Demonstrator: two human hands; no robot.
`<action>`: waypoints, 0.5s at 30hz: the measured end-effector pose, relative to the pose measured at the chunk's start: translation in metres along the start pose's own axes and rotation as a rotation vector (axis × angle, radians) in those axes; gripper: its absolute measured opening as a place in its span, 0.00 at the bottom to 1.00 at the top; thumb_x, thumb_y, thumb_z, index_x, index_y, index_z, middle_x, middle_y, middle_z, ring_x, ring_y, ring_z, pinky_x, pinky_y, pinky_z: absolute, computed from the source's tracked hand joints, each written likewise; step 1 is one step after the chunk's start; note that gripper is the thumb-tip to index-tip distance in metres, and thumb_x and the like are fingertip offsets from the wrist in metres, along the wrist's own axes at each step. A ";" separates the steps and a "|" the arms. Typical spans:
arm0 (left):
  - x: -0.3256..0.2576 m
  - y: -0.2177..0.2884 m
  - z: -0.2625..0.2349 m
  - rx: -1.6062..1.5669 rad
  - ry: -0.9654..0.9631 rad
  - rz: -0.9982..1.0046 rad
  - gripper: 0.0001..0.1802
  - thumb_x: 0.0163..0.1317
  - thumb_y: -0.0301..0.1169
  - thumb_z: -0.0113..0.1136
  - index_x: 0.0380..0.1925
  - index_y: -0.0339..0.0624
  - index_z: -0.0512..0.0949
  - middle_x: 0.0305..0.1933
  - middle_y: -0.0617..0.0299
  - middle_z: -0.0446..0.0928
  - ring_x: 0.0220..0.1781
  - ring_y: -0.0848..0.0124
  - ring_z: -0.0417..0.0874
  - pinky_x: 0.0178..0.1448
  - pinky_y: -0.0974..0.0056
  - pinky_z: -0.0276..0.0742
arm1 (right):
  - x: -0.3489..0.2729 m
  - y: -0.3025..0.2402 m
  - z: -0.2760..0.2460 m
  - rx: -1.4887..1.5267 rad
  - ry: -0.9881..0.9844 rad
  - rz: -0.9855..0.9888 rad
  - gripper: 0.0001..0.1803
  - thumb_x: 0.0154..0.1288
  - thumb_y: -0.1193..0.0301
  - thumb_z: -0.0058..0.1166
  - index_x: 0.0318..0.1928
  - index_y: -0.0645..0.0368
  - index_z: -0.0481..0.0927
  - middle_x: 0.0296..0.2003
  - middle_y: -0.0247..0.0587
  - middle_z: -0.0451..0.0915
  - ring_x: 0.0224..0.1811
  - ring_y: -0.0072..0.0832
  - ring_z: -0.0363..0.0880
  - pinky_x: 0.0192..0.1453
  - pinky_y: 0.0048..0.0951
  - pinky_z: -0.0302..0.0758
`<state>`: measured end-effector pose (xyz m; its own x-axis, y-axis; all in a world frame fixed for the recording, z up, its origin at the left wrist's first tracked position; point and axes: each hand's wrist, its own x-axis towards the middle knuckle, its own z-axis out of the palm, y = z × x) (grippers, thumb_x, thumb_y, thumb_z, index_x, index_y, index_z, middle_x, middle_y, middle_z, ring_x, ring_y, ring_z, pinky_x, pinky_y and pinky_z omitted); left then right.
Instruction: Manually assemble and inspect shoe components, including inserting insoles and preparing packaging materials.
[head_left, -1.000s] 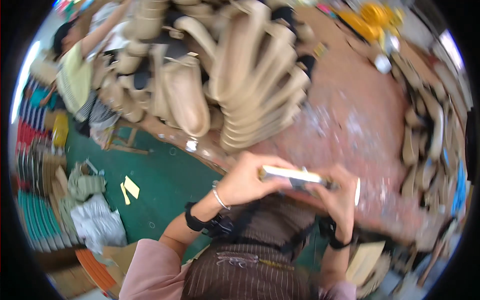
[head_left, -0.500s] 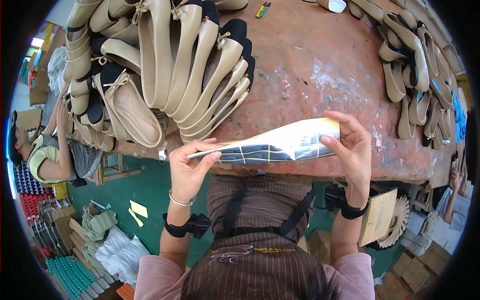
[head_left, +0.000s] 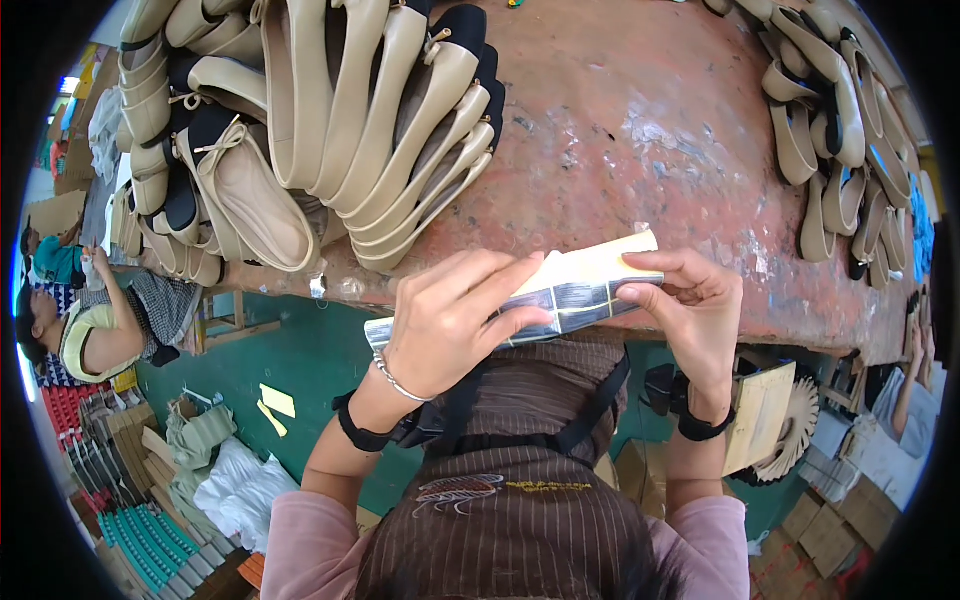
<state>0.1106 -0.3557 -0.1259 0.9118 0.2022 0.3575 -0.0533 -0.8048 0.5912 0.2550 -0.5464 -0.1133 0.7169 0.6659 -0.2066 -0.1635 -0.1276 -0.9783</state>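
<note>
Between my hands, above the table's front edge, is a sheet of labels (head_left: 583,298), dark and silvery with pale dividing lines and a yellowish backing. My left hand (head_left: 447,318) is closed over its middle, thumb on the label side and fingers along the upper edge. The sheet's left end sticks out past this hand. At the other end my right hand (head_left: 695,305) pinches the sheet between thumb and fingers. The sheet is bent along its length. Whether a single label is lifted under my left fingertips is hidden.
Beige flat shoes (head_left: 255,200) with black toes and bows are packed upright at the table's left. More beige shoes (head_left: 840,130) stand at the far right. The worn reddish table (head_left: 600,130) lies between. Other people sit at both sides; yellow scraps (head_left: 277,401) lie on the green floor.
My left hand has slid rightward from the sheet's left end to its middle, its fingers now over the upper edge. My right hand keeps its pinch. The view has shifted slightly.
</note>
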 end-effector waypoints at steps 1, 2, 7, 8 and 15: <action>-0.001 -0.001 0.001 -0.026 -0.005 0.032 0.31 0.43 0.38 0.78 0.49 0.39 0.84 0.34 0.58 0.81 0.32 0.64 0.82 0.34 0.65 0.78 | -0.001 0.001 -0.002 -0.006 0.005 -0.002 0.12 0.61 0.86 0.62 0.46 0.71 0.83 0.39 0.49 0.87 0.40 0.25 0.86 0.40 0.24 0.85; -0.001 0.001 0.001 -0.029 -0.007 0.030 0.31 0.43 0.38 0.78 0.49 0.39 0.84 0.34 0.58 0.81 0.32 0.64 0.82 0.34 0.65 0.78 | -0.002 0.001 -0.004 -0.013 0.010 -0.003 0.11 0.61 0.85 0.62 0.45 0.71 0.83 0.38 0.49 0.87 0.40 0.24 0.86 0.41 0.23 0.85; -0.009 0.001 -0.006 -0.102 -0.065 -0.076 0.21 0.50 0.37 0.74 0.43 0.38 0.85 0.29 0.60 0.77 0.27 0.64 0.81 0.30 0.63 0.77 | 0.000 0.001 -0.015 -0.037 -0.021 -0.064 0.10 0.59 0.86 0.64 0.43 0.70 0.83 0.38 0.48 0.87 0.39 0.24 0.86 0.41 0.22 0.85; -0.010 0.001 -0.009 -0.100 -0.065 -0.081 0.21 0.50 0.37 0.74 0.43 0.38 0.85 0.29 0.60 0.77 0.27 0.64 0.81 0.30 0.63 0.77 | 0.001 0.001 -0.017 -0.059 -0.040 -0.108 0.10 0.58 0.86 0.64 0.42 0.70 0.84 0.38 0.48 0.87 0.39 0.24 0.86 0.41 0.22 0.85; -0.010 -0.006 -0.012 -0.081 -0.148 -0.042 0.10 0.49 0.30 0.75 0.30 0.37 0.86 0.24 0.58 0.78 0.24 0.62 0.80 0.29 0.63 0.73 | 0.003 -0.005 -0.012 -0.474 -0.030 -0.277 0.08 0.51 0.82 0.70 0.34 0.66 0.87 0.32 0.42 0.86 0.34 0.26 0.83 0.43 0.27 0.78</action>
<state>0.0963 -0.3463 -0.1240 0.9635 0.1455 0.2248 -0.0414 -0.7485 0.6619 0.2659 -0.5531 -0.1092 0.6689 0.7415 0.0533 0.3565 -0.2570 -0.8983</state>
